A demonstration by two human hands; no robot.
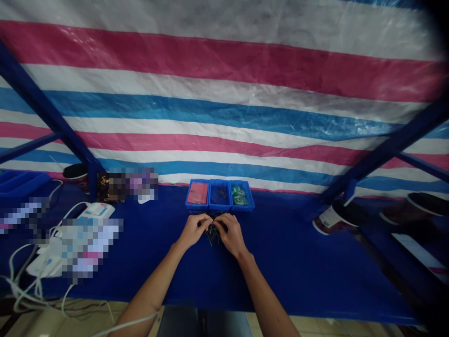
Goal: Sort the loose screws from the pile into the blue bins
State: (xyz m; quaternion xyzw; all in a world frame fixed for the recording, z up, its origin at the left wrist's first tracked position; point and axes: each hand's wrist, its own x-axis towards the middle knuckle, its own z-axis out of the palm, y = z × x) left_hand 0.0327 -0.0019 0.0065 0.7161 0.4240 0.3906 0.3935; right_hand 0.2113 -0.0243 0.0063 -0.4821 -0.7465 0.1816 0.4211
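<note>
On the blue tabletop lies a pile of thin dark stick-like pieces (212,235), too small to name exactly. My left hand (192,230) and my right hand (230,231) meet over it, thumbs and fingers pinched close together. What they pinch is too small to make out. Just beyond the hands stand three joined blue bins. Flat pink-red pieces fill the left bin (187,206). A few dark thin pieces, like those in the pile, lie in the middle bin (220,207). Green-and-white packets are in the right bin (251,206).
A white power strip (45,262) with tangled white cables (21,292) lies at left. Dark-lidded tubs stand at both sides, one tub (324,222) at right. A phone-like slab (419,255) is far right. Blue frame posts (382,145) flank the striped sheet (224,112).
</note>
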